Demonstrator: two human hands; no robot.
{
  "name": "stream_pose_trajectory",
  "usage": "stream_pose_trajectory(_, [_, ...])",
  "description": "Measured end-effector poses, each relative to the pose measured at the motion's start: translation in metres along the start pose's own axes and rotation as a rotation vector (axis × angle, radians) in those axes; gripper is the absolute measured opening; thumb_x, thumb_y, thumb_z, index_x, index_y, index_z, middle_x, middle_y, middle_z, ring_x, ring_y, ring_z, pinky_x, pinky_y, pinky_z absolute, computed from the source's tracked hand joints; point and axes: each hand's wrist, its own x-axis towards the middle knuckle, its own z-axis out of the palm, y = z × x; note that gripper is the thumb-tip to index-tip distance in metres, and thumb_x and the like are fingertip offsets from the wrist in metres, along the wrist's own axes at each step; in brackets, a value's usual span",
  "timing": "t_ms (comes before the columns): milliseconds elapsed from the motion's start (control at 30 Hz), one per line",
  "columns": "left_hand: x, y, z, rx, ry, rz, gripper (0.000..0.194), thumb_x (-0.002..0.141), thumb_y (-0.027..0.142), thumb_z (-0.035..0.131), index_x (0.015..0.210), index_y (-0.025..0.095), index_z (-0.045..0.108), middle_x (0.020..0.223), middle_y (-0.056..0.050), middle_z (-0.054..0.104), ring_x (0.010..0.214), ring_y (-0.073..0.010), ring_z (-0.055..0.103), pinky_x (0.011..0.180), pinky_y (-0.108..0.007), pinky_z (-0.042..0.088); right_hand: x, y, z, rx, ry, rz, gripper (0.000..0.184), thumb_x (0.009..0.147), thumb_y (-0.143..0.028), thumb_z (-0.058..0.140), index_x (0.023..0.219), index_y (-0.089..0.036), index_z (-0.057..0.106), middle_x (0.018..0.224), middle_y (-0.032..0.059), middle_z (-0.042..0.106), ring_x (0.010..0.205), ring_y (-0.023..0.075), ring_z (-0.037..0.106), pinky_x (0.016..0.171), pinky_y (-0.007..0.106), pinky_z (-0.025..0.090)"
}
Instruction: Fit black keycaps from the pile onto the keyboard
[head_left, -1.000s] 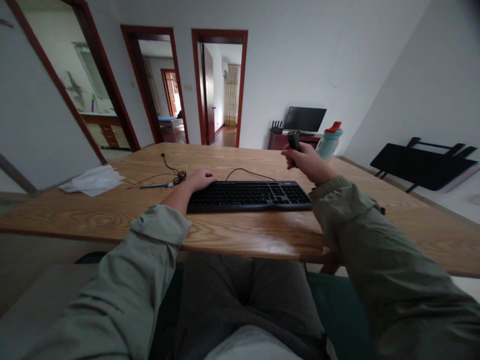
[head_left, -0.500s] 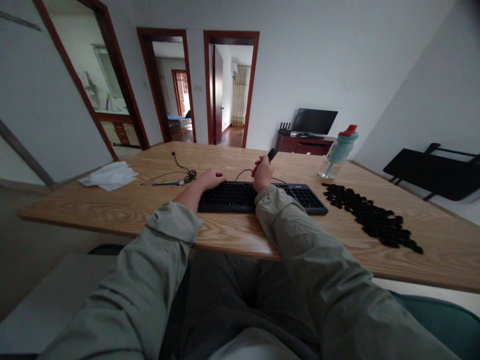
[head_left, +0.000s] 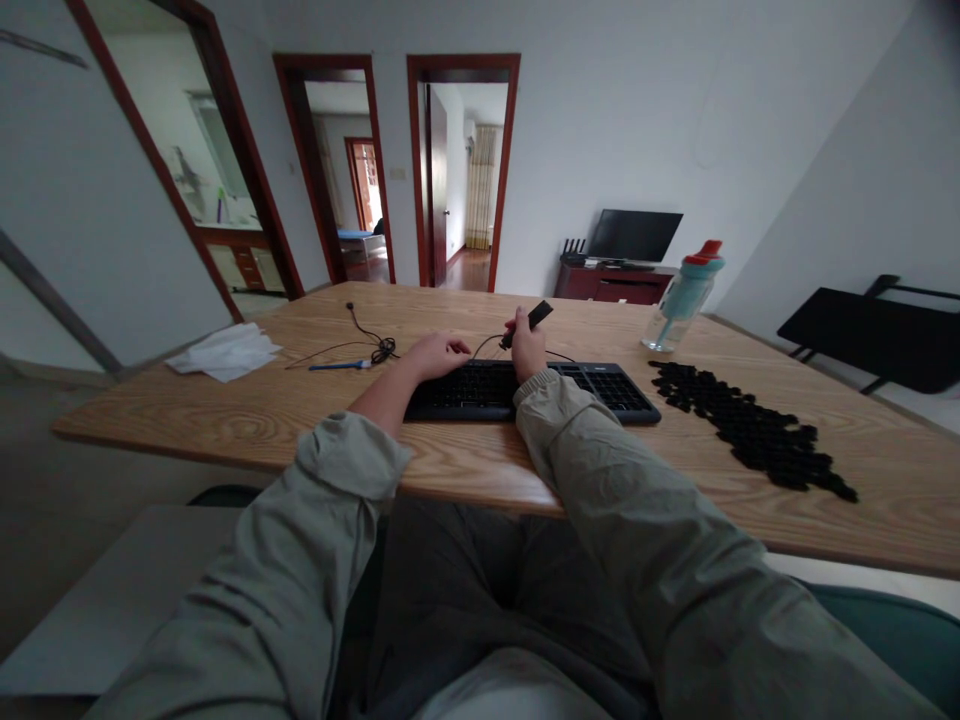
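A black keyboard (head_left: 469, 395) lies near the table's front edge, its right part passing behind my right forearm. My right hand (head_left: 529, 348) is closed around a slim black handheld tool (head_left: 540, 314) above the keyboard's middle; one end points up and right, and its exact kind is unclear. My left hand (head_left: 435, 357) rests over the keyboard's upper left, fingers loosely bent and apart, gripping nothing I can see. To the right spreads a pile of small black keycaps (head_left: 750, 428). Left of my left hand is a blue-handled brush (head_left: 337, 366), beside a coiled black cable (head_left: 383, 350).
White tissues (head_left: 221, 352) lie on the wooden table's (head_left: 247, 425) left side. A clear water bottle with a red cap (head_left: 682, 300) stands behind the keycaps. Beyond the table are a monitor (head_left: 636, 236) on a cabinet and a folded black table (head_left: 870, 338) at right.
The black tool has tipped over to the right and shows more of its length above my right hand. My left hand has shifted slightly right and up. The whole view has moved a little.
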Motion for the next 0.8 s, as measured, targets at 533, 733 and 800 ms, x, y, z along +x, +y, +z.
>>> stream_pose_trajectory(533, [0.006, 0.008, 0.016, -0.038, 0.0, 0.089, 0.024, 0.085, 0.019, 0.059, 0.105, 0.015, 0.072, 0.099, -0.007, 0.073, 0.085, -0.0174, 0.064, 0.082, -0.029, 0.05, -0.003, 0.002, 0.001, -0.134, 0.012, 0.017, 0.065, 0.083, -0.081, 0.04, 0.075, -0.018, 0.056, 0.067, 0.0073, 0.059, 0.07, 0.0182, 0.061, 0.063, 0.028, 0.046])
stream_pose_trajectory(733, [0.009, 0.006, 0.018, 0.003, -0.015, 0.11, 0.021, 0.084, 0.019, 0.059, 0.099, 0.016, 0.074, 0.097, -0.007, 0.074, 0.086, -0.0188, 0.065, 0.082, -0.03, 0.049, 0.0, 0.009, 0.001, -0.151, 0.006, -0.056, 0.065, 0.082, -0.081, 0.044, 0.076, -0.018, 0.058, 0.067, 0.0059, 0.06, 0.063, 0.0164, 0.059, 0.06, 0.028, 0.044])
stream_pose_trajectory(800, [0.01, 0.006, 0.018, 0.018, -0.011, 0.103, 0.021, 0.084, 0.019, 0.06, 0.098, 0.016, 0.075, 0.097, -0.007, 0.074, 0.085, -0.019, 0.065, 0.08, -0.03, 0.048, 0.0, 0.011, 0.001, -0.156, -0.014, -0.062, 0.064, 0.082, -0.08, 0.045, 0.078, -0.017, 0.058, 0.069, 0.0058, 0.06, 0.063, 0.0161, 0.058, 0.061, 0.028, 0.044])
